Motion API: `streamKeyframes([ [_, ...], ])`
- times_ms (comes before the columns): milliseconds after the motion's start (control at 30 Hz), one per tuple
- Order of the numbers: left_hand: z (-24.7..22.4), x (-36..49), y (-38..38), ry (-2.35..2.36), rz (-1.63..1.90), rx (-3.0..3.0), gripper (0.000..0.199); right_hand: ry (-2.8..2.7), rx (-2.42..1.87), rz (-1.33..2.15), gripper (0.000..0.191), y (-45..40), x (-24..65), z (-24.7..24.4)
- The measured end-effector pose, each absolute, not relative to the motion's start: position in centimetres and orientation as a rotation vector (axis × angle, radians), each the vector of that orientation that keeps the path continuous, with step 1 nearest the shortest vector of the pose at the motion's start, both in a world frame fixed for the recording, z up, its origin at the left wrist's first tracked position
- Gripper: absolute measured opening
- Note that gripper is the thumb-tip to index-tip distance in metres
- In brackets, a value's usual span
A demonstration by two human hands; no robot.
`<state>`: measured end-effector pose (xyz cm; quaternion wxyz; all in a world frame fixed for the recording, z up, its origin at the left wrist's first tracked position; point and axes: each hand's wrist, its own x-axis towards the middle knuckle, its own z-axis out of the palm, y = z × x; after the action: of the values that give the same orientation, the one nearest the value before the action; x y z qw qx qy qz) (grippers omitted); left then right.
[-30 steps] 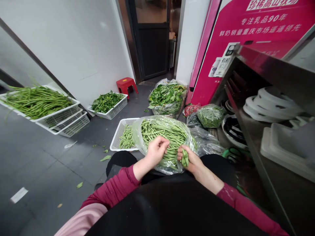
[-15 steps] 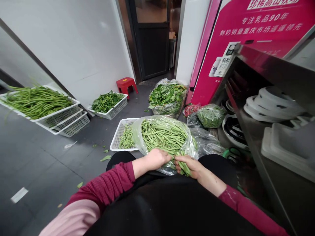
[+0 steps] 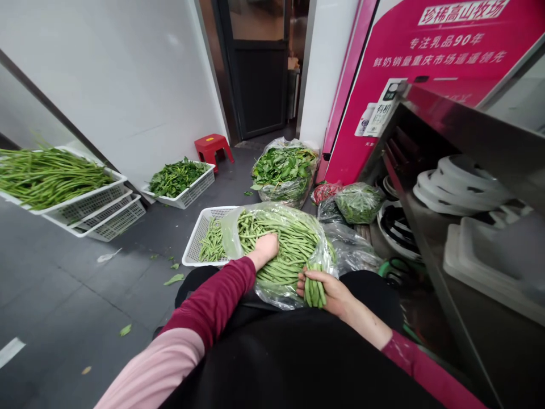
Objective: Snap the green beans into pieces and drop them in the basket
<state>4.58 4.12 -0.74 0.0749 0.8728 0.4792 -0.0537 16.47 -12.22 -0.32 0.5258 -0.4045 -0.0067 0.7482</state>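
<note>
A large clear plastic bag [image 3: 232,237] of green beans [image 3: 293,247] stands open in front of my knees. My left hand [image 3: 267,246] reaches into the bag, its fingers closed at the beans; what they grip, if anything, is hidden. At the bag's near right edge, my right hand [image 3: 326,291] is wrapped round a bunch of green beans [image 3: 314,289]. Behind the bag's left side, a white basket [image 3: 192,244] holds more beans, which look shorter.
Stacked white baskets [image 3: 114,218] with long green stems are at the left. Further back are a basket of leafy greens [image 3: 193,196], a red stool [image 3: 213,149] and a bag of leaves [image 3: 284,167]. A metal shelf [image 3: 443,272] with white containers borders the right side.
My left hand has moved away from my right hand, forward and left onto the beans in the bag. My right hand still holds its bunch. The view has shifted slightly.
</note>
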Motion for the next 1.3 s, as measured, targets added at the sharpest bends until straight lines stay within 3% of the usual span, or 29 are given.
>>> streamKeyframes([
  [400, 2.0, -0.6, -5.2, 0.663, -0.032, 3.013, 0.027, -0.196, -0.941, 1.811, 0.008, -9.1, 14.7, -1.8],
  [667, 2.0, 0.4, -4.1, 1.214, -0.038, 2.453, 0.028, -0.671, -1.007, 1.31, 0.019, -10.9, 14.1, 1.0],
  [800, 1.8, 1.0, -1.5, 1.257, -0.049, 2.326, 0.034, -0.611, -0.824, 1.545, 0.019, -11.6, 15.3, 1.9],
  [1033, 5.4, 1.2, -2.3, 0.946, 0.562, 2.268, 0.023, -0.395, -0.616, 1.872, 0.019, -12.1, 16.8, 0.5],
  [1300, 8.4, 1.2, -5.2, 0.609, 0.466, 2.573, 0.019, -0.403, -0.566, 1.995, 0.02, -12.0, 16.7, -0.4],
])
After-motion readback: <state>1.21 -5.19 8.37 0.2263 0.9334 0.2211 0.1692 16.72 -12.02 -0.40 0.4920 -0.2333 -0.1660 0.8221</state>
